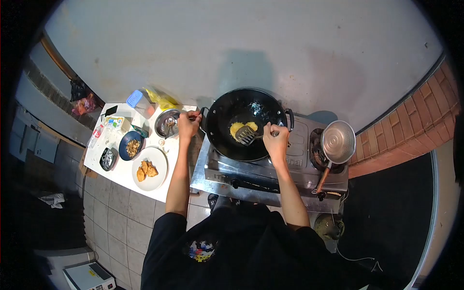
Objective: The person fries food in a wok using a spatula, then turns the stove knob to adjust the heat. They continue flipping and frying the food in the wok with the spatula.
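Observation:
A black wok (227, 108) sits on the gas stove, with yellow pieces of food (235, 128) frying at its bottom. My right hand (276, 138) is closed around the handle of a slotted turner (246, 136), whose dark head rests against the food. At the wok's left side, my left hand (189, 124) has its fingers closed at the loop handle (203, 120). Just left of that hand stands a metal bowl (166, 124) with a utensil in it; its contents are hard to make out.
A white table (126, 170) on the left bears a plate (161, 181) of browned pieces, a blue bowl (124, 146), a black container (107, 159) and a blue-lidded tub (139, 102). On the stove's (299, 186) right burner sits a saucepan (338, 142), its handle pointing toward me.

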### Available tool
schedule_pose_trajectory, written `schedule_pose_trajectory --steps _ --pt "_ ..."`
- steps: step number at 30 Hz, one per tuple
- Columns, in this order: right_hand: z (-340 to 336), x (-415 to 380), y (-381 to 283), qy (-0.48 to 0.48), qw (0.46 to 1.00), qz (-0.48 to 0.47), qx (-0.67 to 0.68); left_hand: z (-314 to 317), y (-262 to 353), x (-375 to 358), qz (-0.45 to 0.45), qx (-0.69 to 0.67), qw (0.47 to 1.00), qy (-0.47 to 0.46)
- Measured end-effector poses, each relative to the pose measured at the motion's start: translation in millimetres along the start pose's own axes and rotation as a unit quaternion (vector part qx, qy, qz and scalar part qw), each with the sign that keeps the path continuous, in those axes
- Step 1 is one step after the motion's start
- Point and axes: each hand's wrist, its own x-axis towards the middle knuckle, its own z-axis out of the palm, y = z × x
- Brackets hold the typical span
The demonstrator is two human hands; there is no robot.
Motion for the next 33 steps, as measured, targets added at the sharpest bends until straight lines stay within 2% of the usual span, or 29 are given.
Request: schedule_pose_trajectory --steps 11,13,26,28,31,33 --pt "2.3 4.7 -6.6 0.010 1.000 -0.009 -0.005 -4.9 8.2 -6.0 -0.001 0.004 1.000 -0.010" --pt "1.5 4.1 -5.3 0.006 1.000 0.007 -0.006 -4.2 7.7 -5.6 -0.024 0.010 1.000 -0.008" --pt "3.5 -0.1 4.5 0.006 1.000 0.002 -0.002 3.3 -11.1 -2.4 0.004 -0.017 1.000 0.017" --pt "1.9 1.1 19.6 -0.032 0.999 0.000 0.023 3.3 -11.5 -1.6 0.008 -0.009 1.000 0.017" --pt "-12.3 2.3 -2.2 0.005 0.998 0.003 0.055 -1.5 -4.0 -3.1 0.024 0.035 0.999 0.018" --pt "-23.0 6.5 -2.0 -0.013 0.998 0.034 0.056 -1.5 -2.3 -3.1 0.017 0.028 0.999 0.016"
